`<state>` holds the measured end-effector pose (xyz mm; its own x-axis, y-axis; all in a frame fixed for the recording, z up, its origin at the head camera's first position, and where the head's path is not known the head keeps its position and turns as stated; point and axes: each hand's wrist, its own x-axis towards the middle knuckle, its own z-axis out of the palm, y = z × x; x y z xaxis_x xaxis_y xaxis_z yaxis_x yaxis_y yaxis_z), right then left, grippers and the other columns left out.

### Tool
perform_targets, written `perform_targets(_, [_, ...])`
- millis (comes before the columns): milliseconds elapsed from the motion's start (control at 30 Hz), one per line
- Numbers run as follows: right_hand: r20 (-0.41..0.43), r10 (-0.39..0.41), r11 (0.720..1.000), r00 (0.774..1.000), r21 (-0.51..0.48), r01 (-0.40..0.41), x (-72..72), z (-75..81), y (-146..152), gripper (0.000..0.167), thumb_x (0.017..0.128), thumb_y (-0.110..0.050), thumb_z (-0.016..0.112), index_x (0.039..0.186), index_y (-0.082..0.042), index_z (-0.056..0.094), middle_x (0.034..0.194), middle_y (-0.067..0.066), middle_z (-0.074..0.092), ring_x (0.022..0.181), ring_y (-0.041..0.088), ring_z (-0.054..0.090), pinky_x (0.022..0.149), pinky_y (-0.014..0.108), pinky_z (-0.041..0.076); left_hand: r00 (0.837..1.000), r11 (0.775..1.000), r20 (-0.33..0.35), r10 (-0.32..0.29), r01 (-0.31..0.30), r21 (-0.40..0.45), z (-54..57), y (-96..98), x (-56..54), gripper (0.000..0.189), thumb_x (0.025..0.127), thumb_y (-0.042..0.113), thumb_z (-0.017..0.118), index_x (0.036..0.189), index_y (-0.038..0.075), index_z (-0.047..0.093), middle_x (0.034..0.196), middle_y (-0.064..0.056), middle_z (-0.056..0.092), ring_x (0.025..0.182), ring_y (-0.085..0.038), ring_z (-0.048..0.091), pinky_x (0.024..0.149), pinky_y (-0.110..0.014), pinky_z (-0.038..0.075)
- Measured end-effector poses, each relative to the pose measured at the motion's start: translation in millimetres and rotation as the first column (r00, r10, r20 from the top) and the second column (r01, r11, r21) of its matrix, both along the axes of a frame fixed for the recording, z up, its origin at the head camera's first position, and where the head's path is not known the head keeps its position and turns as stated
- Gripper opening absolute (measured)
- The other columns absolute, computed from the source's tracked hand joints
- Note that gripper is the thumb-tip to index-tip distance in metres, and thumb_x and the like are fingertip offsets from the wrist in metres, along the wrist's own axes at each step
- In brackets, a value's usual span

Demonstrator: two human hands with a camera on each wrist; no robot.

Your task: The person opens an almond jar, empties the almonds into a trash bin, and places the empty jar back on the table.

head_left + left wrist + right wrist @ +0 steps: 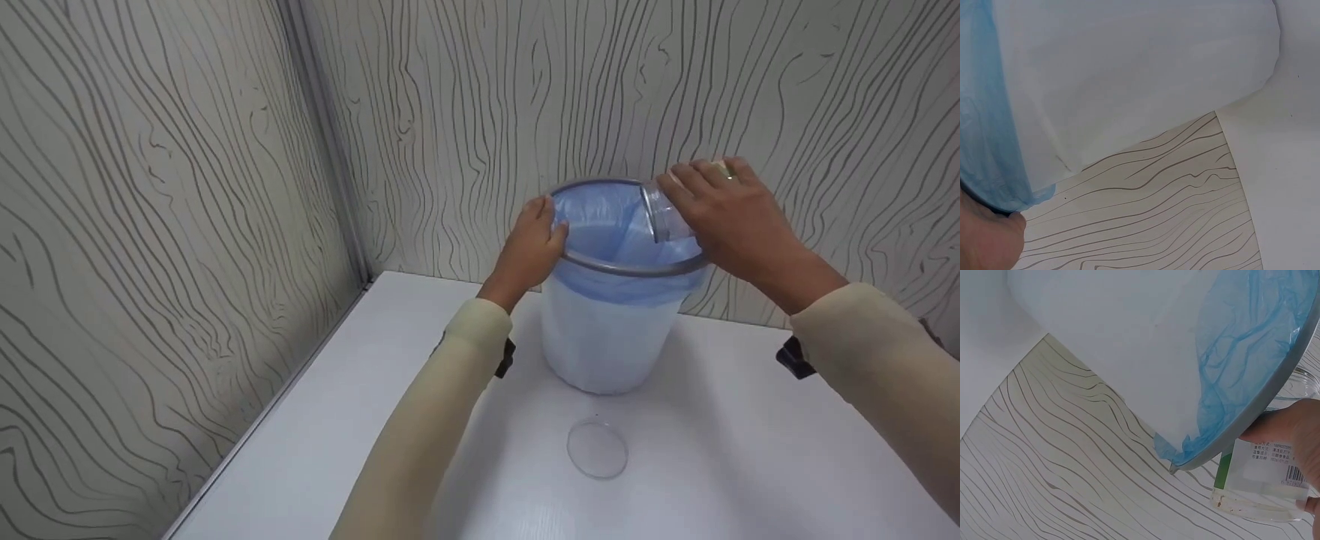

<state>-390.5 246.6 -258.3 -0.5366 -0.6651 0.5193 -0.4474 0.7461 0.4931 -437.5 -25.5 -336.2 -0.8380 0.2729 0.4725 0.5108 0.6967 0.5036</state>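
Note:
A white trash can (611, 341) with a blue bag liner (600, 214) and a grey rim (626, 268) stands on the white table. My left hand (531, 241) grips the rim on its left side. Over the opening's right side, my right hand (731, 214) holds a clear jar (660, 212), tilted with its mouth pointing into the can. The right wrist view shows the jar's printed label (1266, 467), with a green strip and a barcode, and a little pale residue near its base. Only part of the left hand (991, 239) appears in the left wrist view, at the rim.
A clear round lid (598, 450) lies flat on the table (405, 360) in front of the can. Wood-grain patterned panels (465, 135) rise behind the table and along its left side, with the can close to the back one.

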Motion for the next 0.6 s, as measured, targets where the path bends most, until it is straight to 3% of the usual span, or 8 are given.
perform_targets(600, [0.01, -0.001, 0.992, 1.0, -0.127, 0.002, 12.5, -1.1, 8.9, 0.089, 0.067, 0.008, 0.087, 0.146, 0.0, 0.048, 0.142, 0.025, 0.053, 0.13, 0.046, 0.049, 0.109, 0.066, 0.035, 1.0, 1.0, 0.012, -0.005, 0.005, 0.014, -1.1, 1.6, 0.5, 0.062, 0.11, 0.033, 0.035, 0.159, -0.003, 0.022, 0.167, -0.016, 0.021, 0.155, -0.027, 0.015, 0.124, -0.033, 0.013])
